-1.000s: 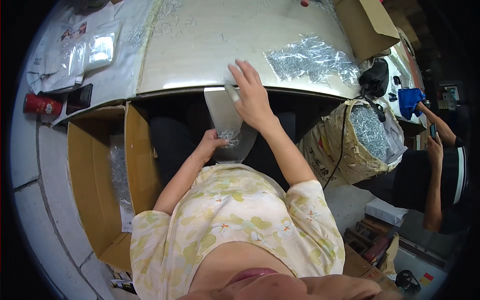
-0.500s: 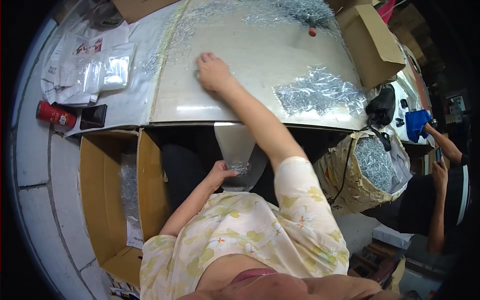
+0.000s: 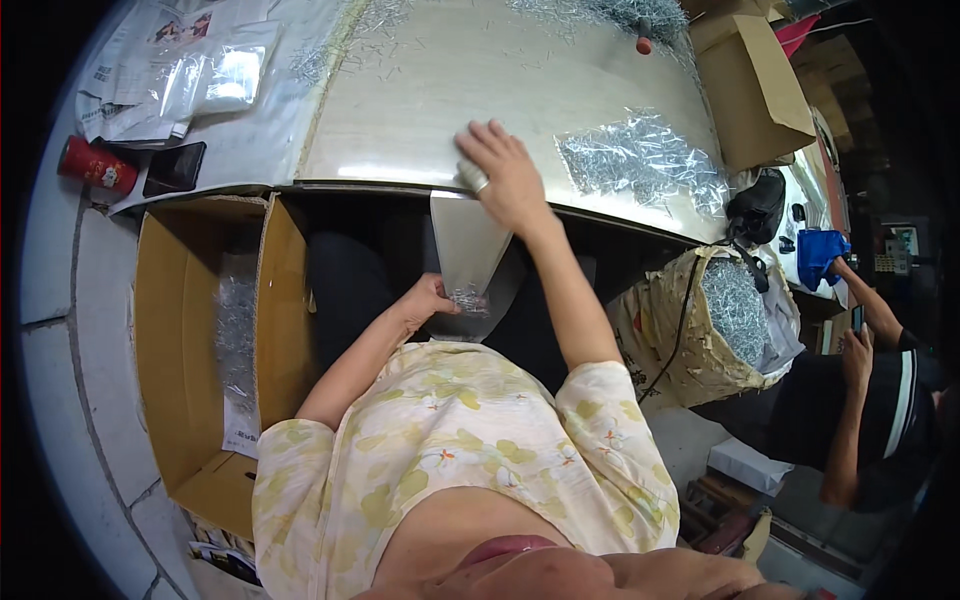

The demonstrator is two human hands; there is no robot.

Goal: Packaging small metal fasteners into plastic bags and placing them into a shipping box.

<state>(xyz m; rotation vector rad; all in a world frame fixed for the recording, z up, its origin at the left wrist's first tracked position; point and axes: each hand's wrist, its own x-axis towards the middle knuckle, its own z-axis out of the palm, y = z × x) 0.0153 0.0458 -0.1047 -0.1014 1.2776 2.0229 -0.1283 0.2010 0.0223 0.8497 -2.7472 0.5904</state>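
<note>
My right hand [image 3: 510, 185] lies flat on the metal-topped table [image 3: 400, 110] near its front edge, fingers stretched and a little apart. Something pale grey shows beside its thumb; I cannot make out what. Just below that edge a grey metal chute [image 3: 465, 230] slopes down toward my lap. At its lower end my left hand [image 3: 430, 295] pinches the side of a clear plastic bag [image 3: 478, 312]. Small silvery nails [image 3: 466, 297] are gathered in the bag. A flat clear bag of nails [image 3: 640, 165] lies on the table to the right of my right hand.
A heap of nails [image 3: 625, 12] with a red-ended tool [image 3: 643, 45] lies far back. An open cardboard box [image 3: 285, 320] stands left, a sack of nails [image 3: 735, 310] right. A red can [image 3: 95, 165] and plastic bags [image 3: 225, 80] sit left. Another person's hand [image 3: 857, 350] holds a phone.
My right hand has slid across the tabletop to the right and toward me, up to the front edge above the chute. My left hand stays at the chute's lower end. The view has shifted.
</note>
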